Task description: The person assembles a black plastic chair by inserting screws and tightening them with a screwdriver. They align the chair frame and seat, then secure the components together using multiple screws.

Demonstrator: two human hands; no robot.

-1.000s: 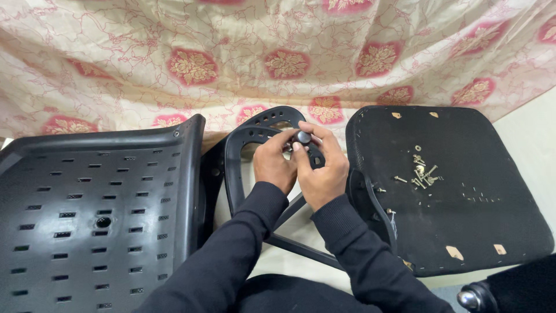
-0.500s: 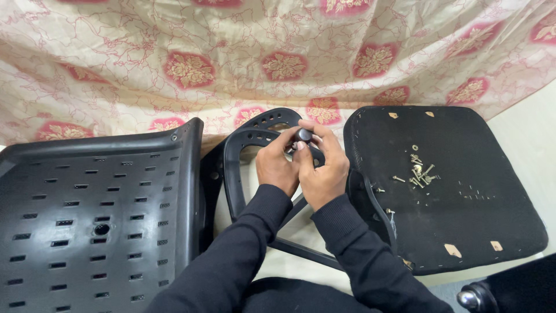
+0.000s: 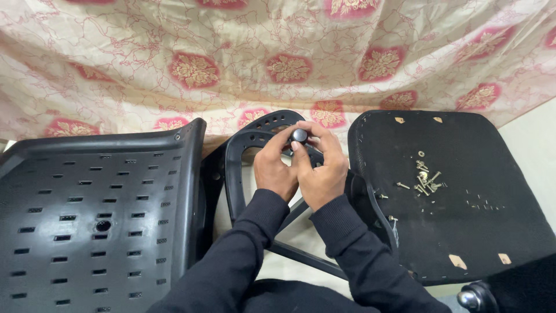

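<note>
Both my hands meet at a black chair armrest frame (image 3: 234,168) that stands between two chair parts. My right hand (image 3: 321,168) pinches a small round black knob (image 3: 299,135) at the top of the frame. My left hand (image 3: 275,168) holds the frame just below the knob, its fingertips against the same spot. Black sleeves cover both my forearms. What lies under my fingers is hidden.
A black perforated plastic chair back (image 3: 92,214) lies at the left. At the right is an upturned black seat base (image 3: 463,191) with several loose screws (image 3: 425,177) on it. A floral cloth (image 3: 278,52) hangs behind. A chrome caster (image 3: 470,298) shows bottom right.
My hands stay on the knob and armrest frame; only the fingers shift slightly around the knob.
</note>
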